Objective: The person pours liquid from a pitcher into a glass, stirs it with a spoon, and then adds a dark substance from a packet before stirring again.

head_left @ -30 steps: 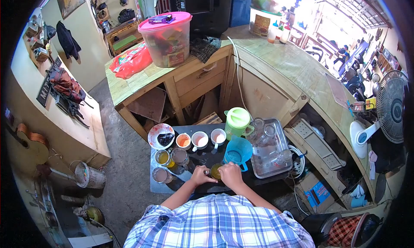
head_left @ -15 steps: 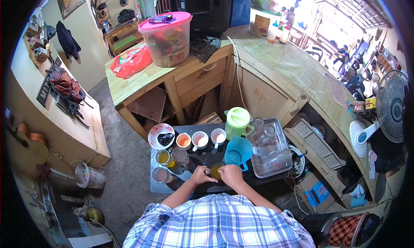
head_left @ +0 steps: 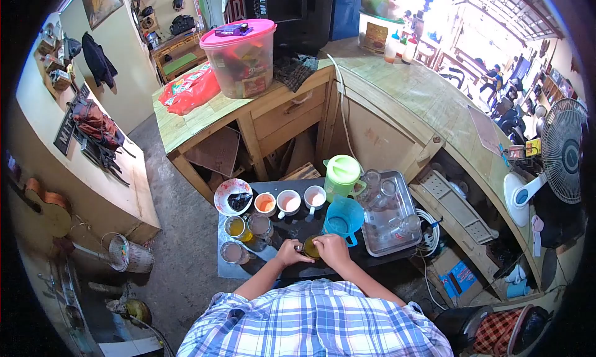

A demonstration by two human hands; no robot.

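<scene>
On the low dark table, a glass mug [head_left: 311,248] with a yellow-green drink stands between my hands. My left hand [head_left: 290,253] is closed around the mug's handle side. The fingers of my right hand [head_left: 333,250] are pinched together at the mug's rim; whatever they hold is hidden. A blue pitcher [head_left: 343,217] stands just beyond my right hand. To the left are a glass of yellow drink [head_left: 236,227], a glass with a pale drink [head_left: 259,225] and another such glass [head_left: 232,253]. Behind them stand three white cups, one a nearby mug [head_left: 288,203].
A green lidded pitcher [head_left: 343,174] is behind the blue one. Several empty glasses lie in a metal tray [head_left: 380,251] at the right. A patterned bowl [head_left: 225,189] with a black packet sits far left. Wooden counters [head_left: 385,71] and a fan [head_left: 562,152] surround the table.
My right fingertips have shifted very slightly left over the mug's rim. My left hand stays on the mug, and the view has moved a little.
</scene>
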